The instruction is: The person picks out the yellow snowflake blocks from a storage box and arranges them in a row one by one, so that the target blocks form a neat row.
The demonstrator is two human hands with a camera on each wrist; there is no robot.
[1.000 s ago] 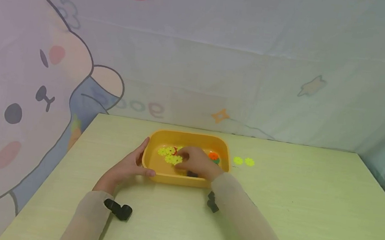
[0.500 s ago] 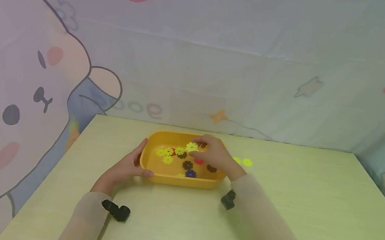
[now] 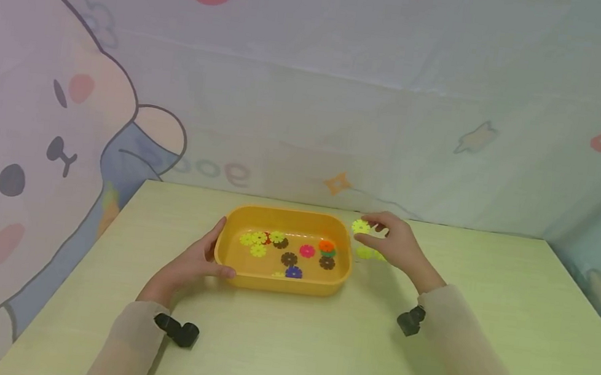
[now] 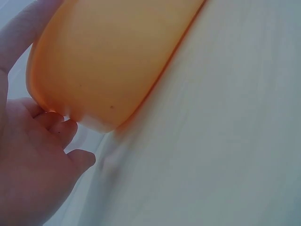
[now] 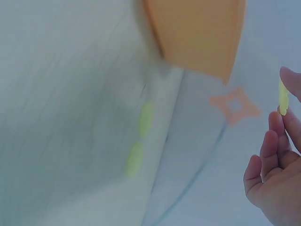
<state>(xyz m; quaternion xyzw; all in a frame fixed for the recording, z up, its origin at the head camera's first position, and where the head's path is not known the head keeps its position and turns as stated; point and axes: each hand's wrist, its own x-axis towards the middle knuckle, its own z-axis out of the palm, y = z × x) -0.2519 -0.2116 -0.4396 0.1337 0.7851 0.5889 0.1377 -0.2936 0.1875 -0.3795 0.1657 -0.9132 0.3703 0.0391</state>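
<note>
So my right hand (image 3: pixel 397 243) has a bright yellow, flower-shaped plastic disc (image 3: pixel 361 227) pinched between thumb and fingertips, up in the air just past the right end of the shallow yellow-orange plastic tray (image 3: pixel 278 284). From the right wrist you see that disc edge-on. Two flat yellow flower discs (image 5: pixel 146 118) lie side by side on the pale wood-look table (image 3: pixel 271 345) near there, partly behind my fingers in the head view. My left hand (image 3: pixel 196 262) grips the tray's left end, thumb along the near rim. Inside, there's a little cluster of yellow flower pieces (image 3: pixel 258 250) toward the left with a red piece (image 3: pixel 267 238) half hidden among them, three dark brown flower pieces (image 3: pixel 289 259) scattered around, a blue one (image 3: pixel 293 271) by the near wall, a hot pink one (image 3: pixel 307 251) off on its own, and an orange one (image 3: pixel 326 246) overlapping a green one (image 3: pixel 329 254) over on the right. Behind it all hangs a pastel cartoon backdrop (image 3: pixel 300 88).
</note>
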